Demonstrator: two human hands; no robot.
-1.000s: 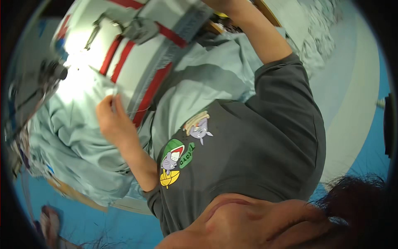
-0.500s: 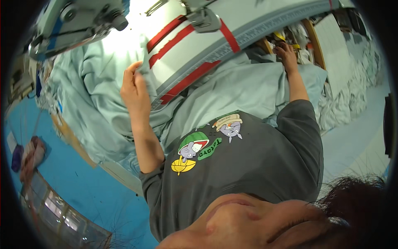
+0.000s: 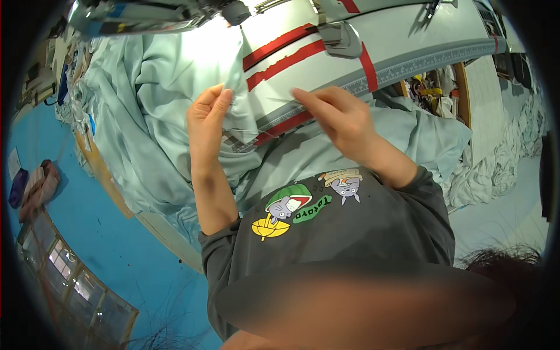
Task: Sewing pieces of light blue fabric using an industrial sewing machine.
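Pale green satin-like fabric [image 3: 157, 99] lies bunched at the left of a sewing machine's white bed [image 3: 408, 44]. Its right edge is pinched between the thumb and curled fingers of my left hand [image 3: 207, 116]. Over the bed's front edge hovers my right hand [image 3: 344, 119], apart from the cloth, index finger forward and the other fingers curled in. Its fingertips are slightly blurred, and anything small between them cannot be made out. Part of the sewing machine head [image 3: 140, 20] shows above the fabric, brightly lit.
A grey ruler strip [image 3: 431, 64] and red tape [image 3: 286, 61] mark the bed. More pale fabric covers my lap [image 3: 402, 131]. At the right stand an open drawer [image 3: 437, 90] of small items and a fabric heap [image 3: 490, 175]. The floor [image 3: 116, 157] is blue.
My right hand has left the drawer and come leftward over the bed's front edge. My left hand keeps hold of the fabric edge. The whole view has shifted a little.
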